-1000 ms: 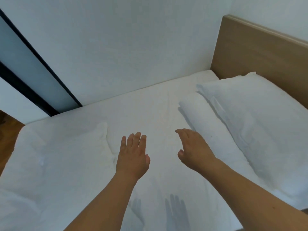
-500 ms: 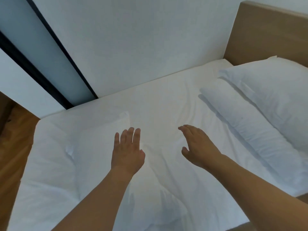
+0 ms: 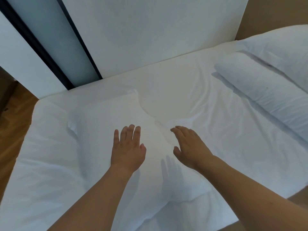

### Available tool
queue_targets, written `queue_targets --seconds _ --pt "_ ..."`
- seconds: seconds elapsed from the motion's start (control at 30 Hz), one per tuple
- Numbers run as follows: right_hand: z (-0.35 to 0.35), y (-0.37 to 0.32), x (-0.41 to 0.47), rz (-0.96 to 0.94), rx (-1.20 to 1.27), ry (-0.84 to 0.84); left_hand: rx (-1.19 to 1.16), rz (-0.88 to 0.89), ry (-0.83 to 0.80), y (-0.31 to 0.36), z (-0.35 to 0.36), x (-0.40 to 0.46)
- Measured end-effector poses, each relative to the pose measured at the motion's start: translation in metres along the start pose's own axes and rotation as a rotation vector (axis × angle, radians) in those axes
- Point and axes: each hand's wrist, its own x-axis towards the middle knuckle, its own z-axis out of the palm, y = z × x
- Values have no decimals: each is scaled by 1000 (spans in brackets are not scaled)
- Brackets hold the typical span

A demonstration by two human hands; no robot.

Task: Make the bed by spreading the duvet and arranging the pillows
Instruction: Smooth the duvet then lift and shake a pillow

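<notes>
Both hands have slid toward the foot of the bed: left hand [image 3: 127, 148] and right hand [image 3: 189, 145] hover flat, grip released, over the bunched duvet [image 3: 70, 147]. Pillows [image 3: 266, 84] sit stacked by the headboard [image 3: 273, 12]. Spreading looks next.

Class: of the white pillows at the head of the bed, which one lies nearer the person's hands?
The long rolled pillow; the flat pillow lies behind it, against the headboard.

Bare sheet [image 3: 175, 97] lies open between folded duvet [image 3: 75, 139] and pillows [image 3: 266, 90]; wall [image 3: 150, 30] blocks beyond.
</notes>
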Motion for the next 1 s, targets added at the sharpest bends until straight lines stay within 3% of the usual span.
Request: queue_targets --seconds 0.23,0.37,0.53,0.63,0.73,0.9,1.0 --pt "127 7 -29 -6 11 35 -53 -47 74 -17 109 -37" --pt "174 4 -48 28 81 27 -138 -93 150 -18 132 -51" --pt "185 -13 -70 50 0 82 -134 -69 65 -10 130 -94" --pt "203 -23 -97 43 -117 51 -44 -51 3 2 141 -152" --pt "240 -20 -114 38 -192 133 72 -97 -107 -2 162 -187" --pt "264 -16 -90 3 -293 299 51 -236 -184 -9 174 -168" --pt "272 -18 -81 -30 -322 347 91 -231 -246 -1 186 -163"
